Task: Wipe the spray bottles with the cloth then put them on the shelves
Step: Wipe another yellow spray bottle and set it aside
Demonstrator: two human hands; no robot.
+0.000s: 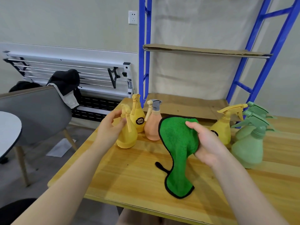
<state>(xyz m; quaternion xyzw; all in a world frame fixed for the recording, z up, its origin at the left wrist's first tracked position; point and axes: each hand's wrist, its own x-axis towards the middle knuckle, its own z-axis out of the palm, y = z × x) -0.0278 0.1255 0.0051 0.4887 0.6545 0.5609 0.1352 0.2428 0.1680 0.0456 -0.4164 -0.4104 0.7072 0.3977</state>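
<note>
Several spray bottles stand on the wooden table (129, 172). My left hand (110, 127) curls around the neck of the nearest yellow bottle (127, 135), which stands on the table. A second yellow bottle (138, 114) and a peach bottle with a grey trigger (153, 125) stand just behind it. My right hand (206, 143) grips a green cloth with black edging (178, 150); the cloth hangs down and its lower end touches the table. Partly hidden behind that hand is a third yellow bottle (225, 125). Pale green bottles (250, 146) stand at the right.
A blue metal rack (143, 51) rises behind the table, with cardboard-lined shelves: a lower shelf (186, 104) at table height and an upper shelf (203, 50). To the left stand a grey chair (37, 114) draped with dark clothing and a white round table (8, 132).
</note>
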